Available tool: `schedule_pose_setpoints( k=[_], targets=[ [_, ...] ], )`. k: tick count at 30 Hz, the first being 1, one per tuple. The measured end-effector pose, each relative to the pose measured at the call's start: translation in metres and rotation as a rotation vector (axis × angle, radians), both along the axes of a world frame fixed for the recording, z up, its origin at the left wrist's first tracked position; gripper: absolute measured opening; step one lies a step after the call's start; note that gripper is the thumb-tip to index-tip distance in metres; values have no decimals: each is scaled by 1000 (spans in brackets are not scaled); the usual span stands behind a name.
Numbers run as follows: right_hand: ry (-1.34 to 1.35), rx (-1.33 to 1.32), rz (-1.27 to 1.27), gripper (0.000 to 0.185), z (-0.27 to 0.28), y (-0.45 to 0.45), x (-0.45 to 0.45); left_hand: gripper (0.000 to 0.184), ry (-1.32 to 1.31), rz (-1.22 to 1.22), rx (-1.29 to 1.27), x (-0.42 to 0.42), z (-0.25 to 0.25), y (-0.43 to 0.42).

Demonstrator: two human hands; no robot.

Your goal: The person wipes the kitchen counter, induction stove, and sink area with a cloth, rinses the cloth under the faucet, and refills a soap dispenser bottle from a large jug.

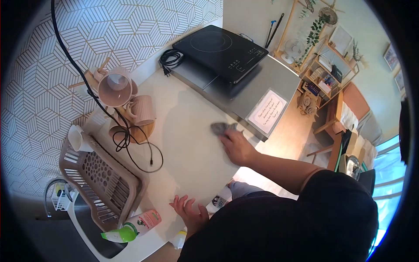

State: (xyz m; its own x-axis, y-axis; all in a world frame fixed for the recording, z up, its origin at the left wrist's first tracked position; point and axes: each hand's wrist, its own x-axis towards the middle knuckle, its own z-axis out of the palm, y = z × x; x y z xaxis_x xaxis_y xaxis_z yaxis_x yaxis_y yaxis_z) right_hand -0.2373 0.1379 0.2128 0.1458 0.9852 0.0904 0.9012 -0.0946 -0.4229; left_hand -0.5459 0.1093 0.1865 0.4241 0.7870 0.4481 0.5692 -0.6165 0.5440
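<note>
While the left hand (192,213) spreads wide (slightly curled), the outstretched right hand (239,147) holds a grey cloth (221,128).

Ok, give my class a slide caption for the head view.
Right hand holding a grey cloth on a pale countertop; left hand near a green-topped bottle.

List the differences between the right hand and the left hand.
The right hand has a grey cloth at its fingers; the left hand holds nothing. The right hand is nearer the metal unit; the left hand is nearer the green-topped bottle. Both hands are bare and at the white counter.
</note>
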Motion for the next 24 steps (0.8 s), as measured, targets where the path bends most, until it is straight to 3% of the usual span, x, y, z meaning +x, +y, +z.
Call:
schedule_pose_setpoints(
  k=[6,12,24],
  targets=[
    [-135,-29,-240,51,-21,127,1,39,37,11,-4,0,5,4],
    [-112,-92,-268,56,-21,246,-4,40,-16,93,-14,1,-11,0],
    [-127,-147,-251,61,-15,361,-4,31,24,177,3,-6,-27,0]
  ],
)
